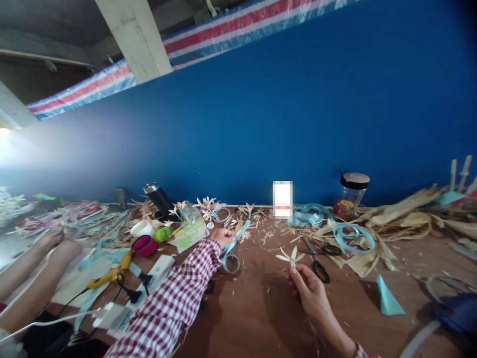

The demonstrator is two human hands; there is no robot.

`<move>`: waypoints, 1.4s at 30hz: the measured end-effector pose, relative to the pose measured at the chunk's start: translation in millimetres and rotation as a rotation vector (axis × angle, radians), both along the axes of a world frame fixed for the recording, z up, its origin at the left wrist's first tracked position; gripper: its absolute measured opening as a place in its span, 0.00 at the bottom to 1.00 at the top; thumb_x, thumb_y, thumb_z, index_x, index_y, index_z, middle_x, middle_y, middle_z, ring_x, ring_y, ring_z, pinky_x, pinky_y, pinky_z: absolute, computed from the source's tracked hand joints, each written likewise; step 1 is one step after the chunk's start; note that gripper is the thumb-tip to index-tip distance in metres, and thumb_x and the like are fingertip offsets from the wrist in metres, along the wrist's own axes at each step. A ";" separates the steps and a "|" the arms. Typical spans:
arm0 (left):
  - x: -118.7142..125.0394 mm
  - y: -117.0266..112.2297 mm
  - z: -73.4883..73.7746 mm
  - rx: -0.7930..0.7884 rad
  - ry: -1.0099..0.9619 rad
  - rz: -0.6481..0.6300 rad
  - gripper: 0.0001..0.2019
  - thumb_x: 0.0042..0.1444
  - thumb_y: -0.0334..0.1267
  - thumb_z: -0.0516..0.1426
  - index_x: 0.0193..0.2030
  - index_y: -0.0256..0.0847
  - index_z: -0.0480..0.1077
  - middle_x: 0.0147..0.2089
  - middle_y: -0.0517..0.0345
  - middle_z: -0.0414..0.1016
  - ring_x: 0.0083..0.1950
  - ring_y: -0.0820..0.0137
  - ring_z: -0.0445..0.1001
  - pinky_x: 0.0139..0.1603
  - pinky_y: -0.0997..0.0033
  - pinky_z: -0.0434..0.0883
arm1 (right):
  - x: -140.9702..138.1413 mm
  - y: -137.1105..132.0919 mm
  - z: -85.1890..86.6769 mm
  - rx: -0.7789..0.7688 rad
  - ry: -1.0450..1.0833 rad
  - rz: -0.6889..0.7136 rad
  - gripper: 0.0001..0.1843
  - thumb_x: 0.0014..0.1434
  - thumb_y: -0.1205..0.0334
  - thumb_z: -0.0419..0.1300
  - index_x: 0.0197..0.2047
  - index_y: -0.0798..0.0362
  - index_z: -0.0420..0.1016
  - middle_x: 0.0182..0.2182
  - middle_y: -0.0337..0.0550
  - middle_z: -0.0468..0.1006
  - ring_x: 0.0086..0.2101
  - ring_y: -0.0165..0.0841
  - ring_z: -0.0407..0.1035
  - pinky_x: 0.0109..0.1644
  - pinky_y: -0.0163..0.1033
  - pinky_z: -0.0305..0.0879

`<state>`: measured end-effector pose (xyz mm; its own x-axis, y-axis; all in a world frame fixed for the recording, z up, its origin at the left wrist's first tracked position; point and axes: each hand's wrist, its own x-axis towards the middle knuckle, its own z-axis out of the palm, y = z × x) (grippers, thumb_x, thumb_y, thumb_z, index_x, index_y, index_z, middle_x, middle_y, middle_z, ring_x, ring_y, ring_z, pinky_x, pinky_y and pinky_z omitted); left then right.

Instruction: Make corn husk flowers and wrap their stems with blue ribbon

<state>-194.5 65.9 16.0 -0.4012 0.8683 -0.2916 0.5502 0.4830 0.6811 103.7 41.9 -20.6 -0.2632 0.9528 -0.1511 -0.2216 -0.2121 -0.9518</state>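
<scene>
My right hand (311, 291) pinches a pale flower with narrow pointed petals (290, 257) by its base, petals upward. My left hand (223, 236), in a checked sleeve, reaches forward over the table with its fingers closed on a light blue ribbon (231, 262). The ribbon's lower end curls on the table below that hand. Just beyond the ribbon lies another pale flower (249, 210) among husk scraps. Black-handled scissors (321, 271) rest open to the right of the held flower.
Coiled blue ribbon (354, 239), dried husks (402, 223) and a black-lidded jar (350, 194) are at the right. A teal cone-shaped piece (388, 297) stands nearer. Leftward are a power strip (156, 271), a yellow glue gun (112, 272), a black flask (158, 199) and another person's arms (40, 268).
</scene>
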 end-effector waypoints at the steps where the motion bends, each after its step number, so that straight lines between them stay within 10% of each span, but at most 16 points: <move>1: 0.3 -1.3 2.0 0.009 -0.050 -0.010 0.16 0.58 0.41 0.54 0.51 0.36 0.65 0.50 0.50 0.68 0.46 0.64 0.71 0.44 0.57 0.71 | -0.1 -0.4 0.2 -0.006 -0.001 0.001 0.16 0.50 0.48 0.62 0.31 0.53 0.69 0.23 0.38 0.70 0.21 0.26 0.58 0.22 0.30 0.53; 11: 17.9 -22.1 38.4 0.231 -0.273 -0.065 0.23 0.43 0.28 0.62 0.49 0.34 0.69 0.36 0.53 0.77 0.35 0.70 0.75 0.39 0.70 0.70 | -1.2 -4.2 6.0 -0.016 0.016 0.012 0.14 0.53 0.50 0.61 0.32 0.53 0.69 0.24 0.37 0.70 0.21 0.24 0.58 0.22 0.29 0.53; 24: 43.6 -5.9 33.6 0.157 0.064 -0.131 0.12 0.50 0.44 0.59 0.36 0.40 0.76 0.39 0.51 0.78 0.45 0.62 0.74 0.45 0.68 0.68 | -0.8 -2.3 4.0 0.030 0.020 0.001 0.16 0.51 0.49 0.61 0.33 0.54 0.69 0.24 0.38 0.70 0.21 0.26 0.57 0.21 0.30 0.53; 35: 38.9 32.8 11.2 -0.020 0.260 -0.088 0.14 0.58 0.41 0.53 0.49 0.39 0.67 0.52 0.52 0.68 0.48 0.63 0.70 0.46 0.59 0.70 | 0.3 0.2 -0.1 0.046 0.018 0.017 0.15 0.52 0.49 0.61 0.32 0.54 0.71 0.23 0.38 0.70 0.20 0.26 0.57 0.21 0.30 0.52; 42: 25.6 40.5 39.7 -0.036 0.178 -0.131 0.16 0.57 0.42 0.54 0.49 0.36 0.67 0.50 0.54 0.69 0.47 0.59 0.70 0.45 0.57 0.70 | -1.9 -2.0 9.7 0.020 0.047 -0.024 0.17 0.47 0.48 0.64 0.30 0.54 0.71 0.22 0.38 0.71 0.19 0.25 0.58 0.20 0.30 0.52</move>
